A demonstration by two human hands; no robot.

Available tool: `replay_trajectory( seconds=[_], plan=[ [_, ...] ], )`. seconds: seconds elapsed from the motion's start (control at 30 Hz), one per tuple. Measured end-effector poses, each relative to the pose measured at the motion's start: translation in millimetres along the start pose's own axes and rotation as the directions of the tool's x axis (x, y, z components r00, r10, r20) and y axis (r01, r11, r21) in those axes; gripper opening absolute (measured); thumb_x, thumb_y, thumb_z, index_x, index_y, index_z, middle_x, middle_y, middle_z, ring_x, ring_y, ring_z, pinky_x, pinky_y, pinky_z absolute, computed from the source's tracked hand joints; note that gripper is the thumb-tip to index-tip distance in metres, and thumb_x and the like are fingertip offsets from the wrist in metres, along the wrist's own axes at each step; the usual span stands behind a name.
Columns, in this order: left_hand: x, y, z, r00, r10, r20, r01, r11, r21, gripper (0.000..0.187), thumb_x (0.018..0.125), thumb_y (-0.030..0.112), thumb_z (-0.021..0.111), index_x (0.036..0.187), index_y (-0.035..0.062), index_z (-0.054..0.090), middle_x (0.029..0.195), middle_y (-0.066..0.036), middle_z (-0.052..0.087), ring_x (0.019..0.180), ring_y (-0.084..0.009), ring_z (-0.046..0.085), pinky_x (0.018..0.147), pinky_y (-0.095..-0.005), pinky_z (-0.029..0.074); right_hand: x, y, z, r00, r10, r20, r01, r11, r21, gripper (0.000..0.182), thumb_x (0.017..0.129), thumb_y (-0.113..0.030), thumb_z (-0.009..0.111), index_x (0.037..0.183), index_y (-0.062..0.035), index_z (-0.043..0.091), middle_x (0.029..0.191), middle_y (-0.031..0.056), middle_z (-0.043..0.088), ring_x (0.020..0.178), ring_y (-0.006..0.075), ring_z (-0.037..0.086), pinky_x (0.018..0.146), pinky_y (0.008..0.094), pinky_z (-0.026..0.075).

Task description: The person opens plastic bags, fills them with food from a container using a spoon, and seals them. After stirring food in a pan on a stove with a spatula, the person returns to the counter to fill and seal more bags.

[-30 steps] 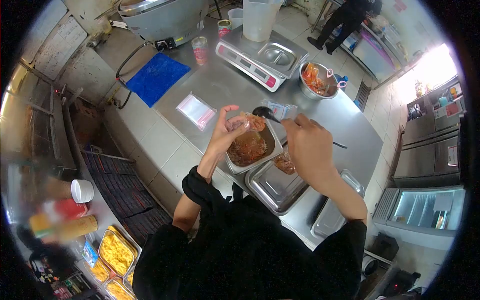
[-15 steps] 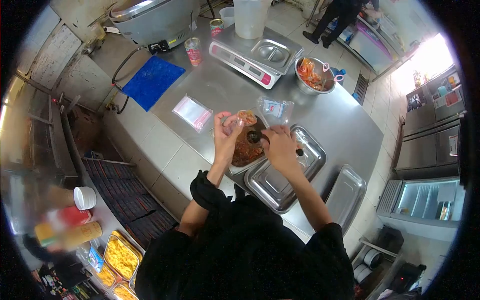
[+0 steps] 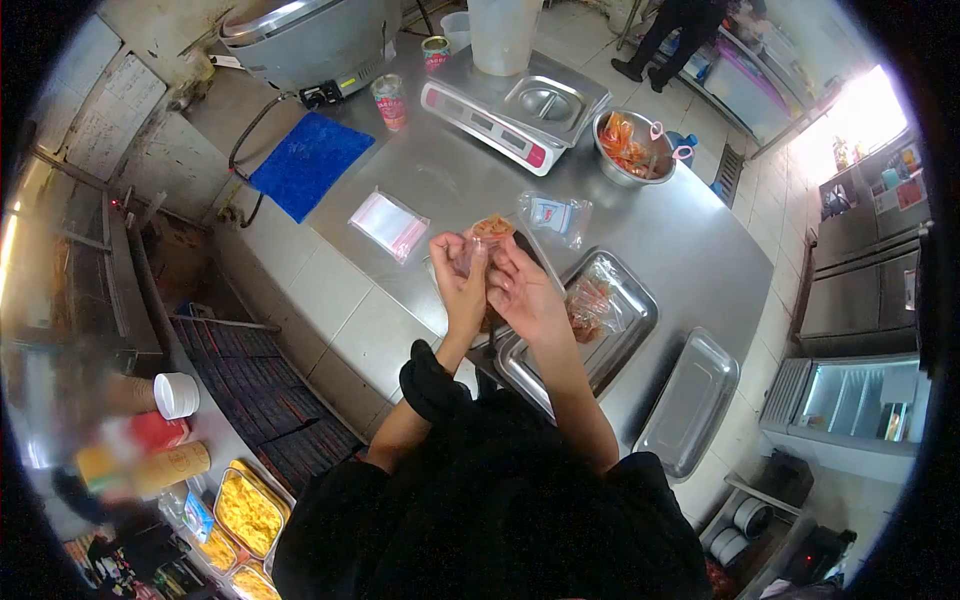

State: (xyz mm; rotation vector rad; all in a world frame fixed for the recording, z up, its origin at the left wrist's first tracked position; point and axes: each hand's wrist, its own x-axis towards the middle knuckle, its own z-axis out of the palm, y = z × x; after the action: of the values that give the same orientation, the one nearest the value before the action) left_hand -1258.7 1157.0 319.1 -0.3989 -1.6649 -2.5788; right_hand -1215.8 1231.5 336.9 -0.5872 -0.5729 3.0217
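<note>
Pinching a bag (image 3: 492,229) of food between thumb and fingers of the left hand (image 3: 462,285), held up over a pan (image 3: 550,268). Touching the bag's right side with the right hand (image 3: 527,297), fingers half curled — cannot tell whether pressed together on it. Hiding most of the pan behind both hands. Crossing the left part of a tray (image 3: 633,335) with the right forearm (image 3: 572,385); can see a second bag (image 3: 597,305), filled, lying in that tray. Farther right, can see another tray (image 3: 690,405), flat on the table (image 3: 700,262). Just beyond the hands, can make out a packet (image 3: 555,217) and, to the left, clear bags (image 3: 390,225). Toward the far side, can see a scale (image 3: 490,130) — between a bowl (image 3: 627,178) and a can (image 3: 389,102) — and a blue cloth (image 3: 312,165) near the left edge.
</note>
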Motion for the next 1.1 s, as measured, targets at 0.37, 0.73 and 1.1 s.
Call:
replay_trajectory(
  seconds=[0.37,0.73,1.1],
  plan=[
    [13.9,32.5,-34.3,0.677,-0.688,0.263,0.735,0.612,-0.291,0.017,0.081,0.014,0.056,0.097,0.008,0.055,0.084,0.002,0.055,0.059,-0.0032,0.043,0.047,-0.0179,0.032,-12.8,9.4,-9.2,0.98,-0.18,-0.08,0.138,0.918,-0.372,0.008,0.085,-0.017,0.054,0.09,-0.0124,0.054,0.066,-0.0092,0.04,0.052,0.0,0.033,0.046,0.0155,0.026],
    [21.4,26.2,-37.4,0.633,-0.694,0.344,0.774,0.572,-0.27,0.014,0.081,0.013,0.057,0.092,0.0045,0.055,0.074,0.003,0.051,0.051,-0.0028,0.037,0.043,-0.0174,0.028,-1.4,-7.4,-9.2,0.994,-0.092,0.061,0.097,0.993,-0.067,0.013,0.082,-0.011,0.056,0.094,-0.0083,0.054,0.083,-0.0036,0.055,0.054,0.0027,0.037,0.045,0.0152,0.026],
    [37.2,6.0,-38.2,0.638,-0.713,0.289,0.759,0.646,-0.083,0.011,0.078,0.013,0.06,0.085,0.0049,0.059,0.075,0.0,0.058,0.046,-0.001,0.033,0.04,-0.0154,0.023,20.8,-17.9,-14.5,0.921,-0.39,-0.022,0.298,0.738,-0.605,0.012,0.075,-0.008,0.061,0.085,-0.0024,0.06,0.072,0.0023,0.061,0.057,0.0047,0.052,0.045,0.0154,0.033]
  ],
)
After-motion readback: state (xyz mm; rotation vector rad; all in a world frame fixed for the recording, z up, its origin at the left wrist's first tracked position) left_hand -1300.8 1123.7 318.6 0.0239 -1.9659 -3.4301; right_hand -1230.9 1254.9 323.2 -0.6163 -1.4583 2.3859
